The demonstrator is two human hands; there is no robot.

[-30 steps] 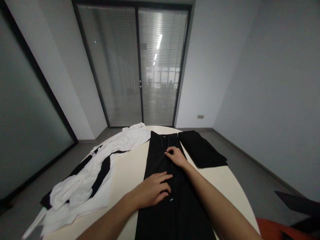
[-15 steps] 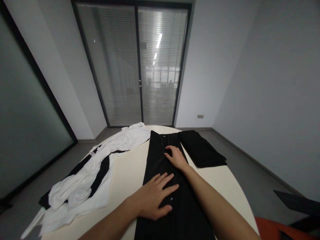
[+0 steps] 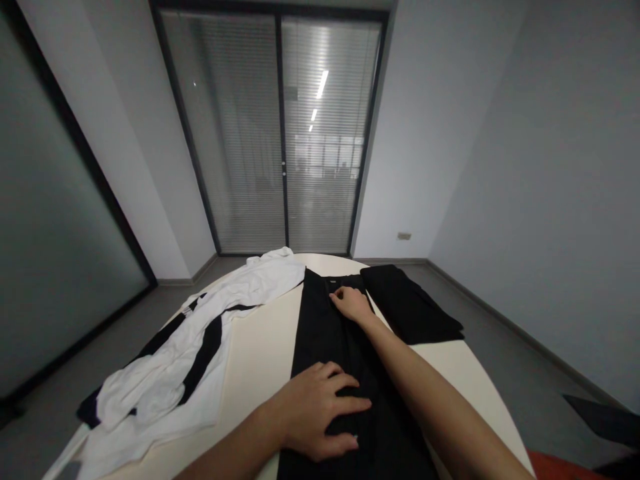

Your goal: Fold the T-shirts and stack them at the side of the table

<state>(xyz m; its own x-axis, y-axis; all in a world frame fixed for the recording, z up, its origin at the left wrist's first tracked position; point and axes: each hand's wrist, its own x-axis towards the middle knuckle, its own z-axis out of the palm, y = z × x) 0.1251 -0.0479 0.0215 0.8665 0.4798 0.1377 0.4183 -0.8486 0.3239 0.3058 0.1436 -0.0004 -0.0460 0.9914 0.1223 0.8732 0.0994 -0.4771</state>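
White garment [image 3: 165,360], left on surface [image 3: 260,340]: near end by rim; might slip off if tugged. Left hand [image 3: 320,403]: fingers spread wide on black garment [image 3: 317,327], mid-surface; dragging could wrinkle it. Right hand [image 3: 354,305]: fingers curled narrow near garment's far end; cannot tell whether fabric pinched; uneven pull could skew it. Folded black clothing [image 3: 415,307], right: corner near rim, forearm bump could shift it.

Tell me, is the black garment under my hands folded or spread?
Spread lengthwise: on the table, the black garment runs from its far waistband past the picture's bottom edge.
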